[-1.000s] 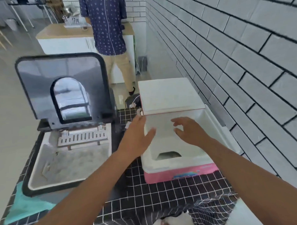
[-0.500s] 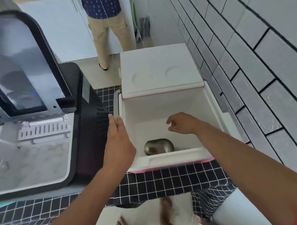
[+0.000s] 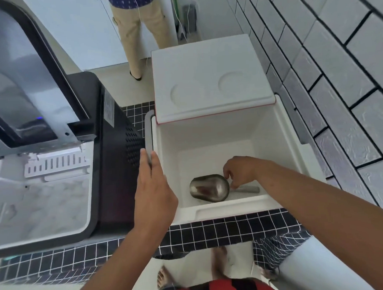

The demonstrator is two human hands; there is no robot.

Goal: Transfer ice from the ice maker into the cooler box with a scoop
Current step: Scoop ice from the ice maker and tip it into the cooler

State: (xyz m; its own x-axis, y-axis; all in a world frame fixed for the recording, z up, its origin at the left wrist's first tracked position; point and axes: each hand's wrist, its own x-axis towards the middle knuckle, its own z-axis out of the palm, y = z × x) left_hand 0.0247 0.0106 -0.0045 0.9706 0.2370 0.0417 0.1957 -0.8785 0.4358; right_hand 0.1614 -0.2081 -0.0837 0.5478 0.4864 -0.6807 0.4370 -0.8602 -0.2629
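— So, nearest the camera, what shows?

— Bare feet on the pale floor, a red and black garment at the bottom edge, and the black tablecloth (image 3: 221, 228) with its white grid hanging over the table's front.

— And the hands?

— The left hand (image 3: 154, 189) lies with straight fingers along the left wall of the cooler box (image 3: 279, 128), its fingertips touching the grey side handle (image 3: 148, 133); it grips nothing. The right hand (image 3: 239, 171) is down inside the box, fingers curled, pinching the handle of the metal scoop (image 3: 209, 187) just where it meets the bowl.

— Where does the scoop lie?

— On the cooler's white floor, close to the near wall, bowl to the left, handle pointing right. I see no ice in the box.

— What about the ice maker?

— The ice maker (image 3: 113, 169) stands just beside the cooler on the left, black-sided, its lid (image 3: 32, 85) raised. The white basin (image 3: 40, 200) inside looks filled with pale ice, though it is blurred.

— Further back?

— The cooler's white lid (image 3: 210, 79) stands open at the far side, a grey brick wall (image 3: 335, 74) runs along the right, and another person's legs in tan trousers (image 3: 138, 27) stand before a white cabinet.
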